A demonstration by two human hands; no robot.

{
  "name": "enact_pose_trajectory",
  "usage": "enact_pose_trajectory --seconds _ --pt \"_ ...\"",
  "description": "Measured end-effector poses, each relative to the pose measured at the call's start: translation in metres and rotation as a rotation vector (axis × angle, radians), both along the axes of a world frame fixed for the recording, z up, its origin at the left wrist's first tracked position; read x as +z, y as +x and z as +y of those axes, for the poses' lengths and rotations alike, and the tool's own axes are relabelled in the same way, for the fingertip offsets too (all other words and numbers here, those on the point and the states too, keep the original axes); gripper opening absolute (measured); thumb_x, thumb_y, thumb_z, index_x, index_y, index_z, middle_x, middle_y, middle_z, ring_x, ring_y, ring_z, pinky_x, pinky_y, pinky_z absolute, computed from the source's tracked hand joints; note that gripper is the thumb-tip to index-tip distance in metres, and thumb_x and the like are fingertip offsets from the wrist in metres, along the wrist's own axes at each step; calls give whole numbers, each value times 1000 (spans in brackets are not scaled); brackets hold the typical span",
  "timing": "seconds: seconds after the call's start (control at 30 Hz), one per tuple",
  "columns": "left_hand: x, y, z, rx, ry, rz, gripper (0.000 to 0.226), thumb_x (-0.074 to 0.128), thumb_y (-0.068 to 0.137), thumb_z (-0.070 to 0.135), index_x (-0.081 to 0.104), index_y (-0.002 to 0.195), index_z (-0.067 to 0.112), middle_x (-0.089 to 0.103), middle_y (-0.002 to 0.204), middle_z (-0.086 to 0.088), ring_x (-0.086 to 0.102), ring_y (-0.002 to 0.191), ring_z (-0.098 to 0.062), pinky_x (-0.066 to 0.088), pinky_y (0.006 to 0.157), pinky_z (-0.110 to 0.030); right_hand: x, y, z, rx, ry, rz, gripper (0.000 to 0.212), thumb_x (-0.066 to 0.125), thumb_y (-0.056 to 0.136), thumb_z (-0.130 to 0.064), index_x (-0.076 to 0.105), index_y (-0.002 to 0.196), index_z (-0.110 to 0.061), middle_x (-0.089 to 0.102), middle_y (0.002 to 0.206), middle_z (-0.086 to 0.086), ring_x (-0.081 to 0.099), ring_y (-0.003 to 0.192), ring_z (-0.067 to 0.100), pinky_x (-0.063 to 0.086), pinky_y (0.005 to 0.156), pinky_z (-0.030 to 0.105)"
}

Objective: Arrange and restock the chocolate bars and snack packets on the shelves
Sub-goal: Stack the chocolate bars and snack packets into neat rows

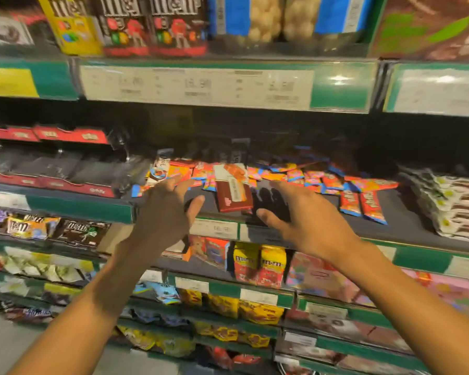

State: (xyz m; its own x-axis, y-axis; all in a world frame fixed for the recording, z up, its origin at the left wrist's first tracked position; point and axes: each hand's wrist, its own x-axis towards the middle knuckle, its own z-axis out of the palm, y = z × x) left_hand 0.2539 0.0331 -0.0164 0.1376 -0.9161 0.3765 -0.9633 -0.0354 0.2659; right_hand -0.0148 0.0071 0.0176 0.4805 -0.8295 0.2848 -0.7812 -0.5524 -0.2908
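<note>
Left hand [168, 209] hovers spread, holding nothing, fingertips near the loose orange packets [184, 171]. Between both hands lies the brown chocolate bar [234, 194], flat near the shelf [406, 226] front: light, stiff, probably snappable, best pinched by its long edges. Right hand [306, 220] is spread too, empty, just beside it.

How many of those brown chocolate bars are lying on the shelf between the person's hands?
1: a brown chocolate bar lies flat near the shelf's front edge, between the left hand and right hand. Others may be hidden among the scattered packets behind.
</note>
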Motion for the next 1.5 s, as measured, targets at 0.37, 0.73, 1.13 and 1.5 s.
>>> enact_pose_trajectory --seconds 0.37,0.73,1.13,1.5 --pt "-4 70 -49 90 -174 44 44 35 100 39 68 111 12 64 106 -13 58 94 -36 45 79 -47 -14 97 -27 -132 -42 94 76 35 89 -76 38 145 -25 52 118 11 50 113 35 47 87 41" --pt "20 65 -68 166 128 27 57 36 97 58 53 133 18 51 135 -15 41 127 -35 31 105 -45 -2 112 -48 -290 173 44 82 70 77 -64 38 129 -10 49 126 17 49 119 38 46 90 41" --pt "66 50 -116 189 553 283 70 53 89 64 52 140 17 46 149 -7 38 139 -30 25 114 -39 7 92 -60 -264 600 -533 34 75 85 -17 50 108 -14 71 91 11 71 86 28 58 79 47" --pt "51 66 -84 182 -82 994 5 73 79 5 70 83 4 71 81 -16 59 66 -20 45 59 -29 33 62 -51 -218 580 -824 21 76 84 -12 60 97 -18 74 89 6 73 80 19 59 72 35"
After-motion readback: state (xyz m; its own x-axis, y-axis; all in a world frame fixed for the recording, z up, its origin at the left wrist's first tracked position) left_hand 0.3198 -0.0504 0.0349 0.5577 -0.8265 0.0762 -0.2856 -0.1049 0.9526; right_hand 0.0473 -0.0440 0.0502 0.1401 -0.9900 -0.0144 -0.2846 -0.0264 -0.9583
